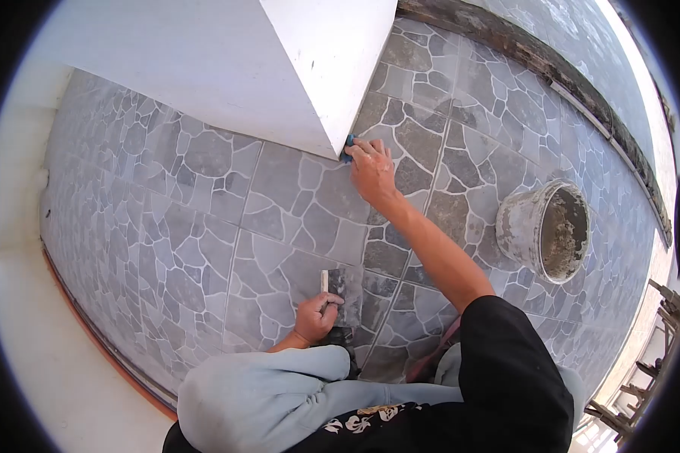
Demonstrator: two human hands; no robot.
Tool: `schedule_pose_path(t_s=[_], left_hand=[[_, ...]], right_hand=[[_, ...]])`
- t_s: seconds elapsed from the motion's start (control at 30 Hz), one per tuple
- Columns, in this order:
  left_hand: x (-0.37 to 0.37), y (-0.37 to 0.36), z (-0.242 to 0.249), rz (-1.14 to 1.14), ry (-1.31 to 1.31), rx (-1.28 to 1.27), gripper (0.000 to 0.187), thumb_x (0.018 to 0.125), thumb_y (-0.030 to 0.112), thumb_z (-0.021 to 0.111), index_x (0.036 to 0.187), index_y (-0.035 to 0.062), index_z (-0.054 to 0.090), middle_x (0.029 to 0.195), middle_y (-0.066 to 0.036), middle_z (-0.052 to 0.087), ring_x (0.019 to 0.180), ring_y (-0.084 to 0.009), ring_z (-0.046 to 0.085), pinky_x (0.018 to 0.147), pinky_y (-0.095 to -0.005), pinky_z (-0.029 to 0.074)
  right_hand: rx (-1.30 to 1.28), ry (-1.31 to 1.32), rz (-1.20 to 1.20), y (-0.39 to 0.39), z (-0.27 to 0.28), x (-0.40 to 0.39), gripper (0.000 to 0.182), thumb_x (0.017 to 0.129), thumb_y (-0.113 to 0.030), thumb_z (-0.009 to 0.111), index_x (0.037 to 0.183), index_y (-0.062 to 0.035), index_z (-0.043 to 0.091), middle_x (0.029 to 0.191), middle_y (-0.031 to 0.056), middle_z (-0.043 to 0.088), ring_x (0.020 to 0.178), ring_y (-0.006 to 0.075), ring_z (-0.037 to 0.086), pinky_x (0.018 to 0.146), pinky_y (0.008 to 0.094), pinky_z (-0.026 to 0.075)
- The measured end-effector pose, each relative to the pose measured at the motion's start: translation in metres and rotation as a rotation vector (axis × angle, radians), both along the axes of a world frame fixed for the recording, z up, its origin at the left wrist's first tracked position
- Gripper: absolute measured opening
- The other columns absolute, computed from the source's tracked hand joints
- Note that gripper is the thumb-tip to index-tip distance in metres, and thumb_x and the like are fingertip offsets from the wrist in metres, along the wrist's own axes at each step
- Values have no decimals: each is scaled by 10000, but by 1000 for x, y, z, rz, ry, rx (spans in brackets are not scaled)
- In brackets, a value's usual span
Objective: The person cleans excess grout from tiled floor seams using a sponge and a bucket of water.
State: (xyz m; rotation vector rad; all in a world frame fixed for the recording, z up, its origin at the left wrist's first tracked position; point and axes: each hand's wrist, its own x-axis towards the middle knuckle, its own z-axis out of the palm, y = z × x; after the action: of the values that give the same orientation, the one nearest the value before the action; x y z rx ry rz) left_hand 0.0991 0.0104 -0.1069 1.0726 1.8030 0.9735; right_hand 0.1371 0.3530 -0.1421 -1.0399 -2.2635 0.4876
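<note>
Beside the bottom corner of the white wall (317, 90), my right hand (372, 170) is closed on a small blue thing (348, 147), mostly hidden by my fingers. It sits where the wall meets the stone-patterned tile floor (279, 196). Nearer my body, my left hand (317, 315) is closed around a flat tool (329, 281) with a pale edge and a dark, smeared face. The tool is low over the tiles by my left knee. Damp, darker tiles lie around my right forearm.
A mortar-crusted bucket (521, 223) with grey mix inside stands on the floor to the right. A long dark beam (551, 72) curves along the upper right edge. Wooden pieces (642, 370) are at the lower right. A pale wall (15, 317) rises at the left.
</note>
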Motion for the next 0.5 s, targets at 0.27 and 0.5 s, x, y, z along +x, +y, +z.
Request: schedule_pose_path(t_s=[0.27, 0.5], left_hand=[[4, -6, -2, 29, 32, 62, 134, 872, 31, 610, 930, 71, 724, 580, -90, 575, 477, -181, 529, 495, -328, 419], [3, 1, 2, 50, 11, 95, 125, 874, 41, 614, 923, 64, 727, 586, -88, 587, 487, -169, 542, 502, -321, 429]], right_hand=[[-13, 47, 21, 82, 32, 20, 290, 840, -105, 630, 1102, -72, 749, 1198, 113, 713, 1130, 364, 610, 970, 453, 496], [1, -34, 329, -29, 7, 20, 219, 785, -19, 662, 993, -84, 691, 1105, 65, 685, 1055, 285, 605, 896, 433, 485]])
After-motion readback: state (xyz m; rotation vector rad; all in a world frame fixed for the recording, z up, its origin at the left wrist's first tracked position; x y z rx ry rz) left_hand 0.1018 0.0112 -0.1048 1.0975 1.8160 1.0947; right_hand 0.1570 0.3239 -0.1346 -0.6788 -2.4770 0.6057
